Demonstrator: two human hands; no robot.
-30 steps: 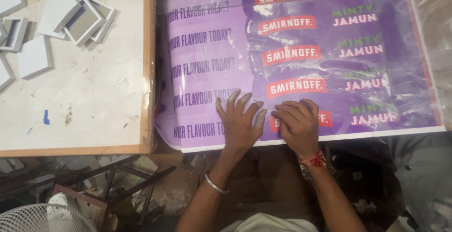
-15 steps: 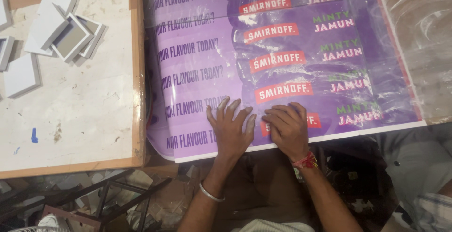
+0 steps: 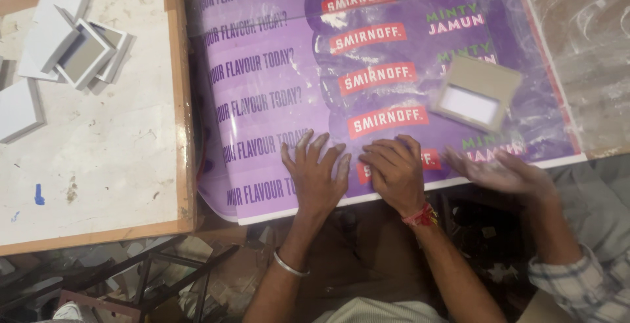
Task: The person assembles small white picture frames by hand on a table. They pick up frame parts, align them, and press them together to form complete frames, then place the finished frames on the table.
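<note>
A large glossy purple printed sheet (image 3: 275,80) lies flat on the work surface, its left edge curling over the side. My left hand (image 3: 316,173) presses on its near edge with fingers spread flat. Beside it my right hand (image 3: 394,172), fingers curled under, also rests on the sheet; a red thread is tied at that wrist. A small brown cardboard box (image 3: 474,93) with a white face lies on the sheet at the right. Another person's hand (image 3: 502,173), blurred, in a checked sleeve, hovers at the sheet's near right edge.
A white board with a wooden frame (image 3: 98,139) sits to the left and holds several white and grey boxes (image 3: 69,44). A dusty surface (image 3: 584,47) lies to the right. Metal frame legs (image 3: 164,277) and debris are below.
A cardboard box has appeared on the sheet at the right, and another person's hand has come in at the near right edge. My two hands stay pressed on the sheet.
</note>
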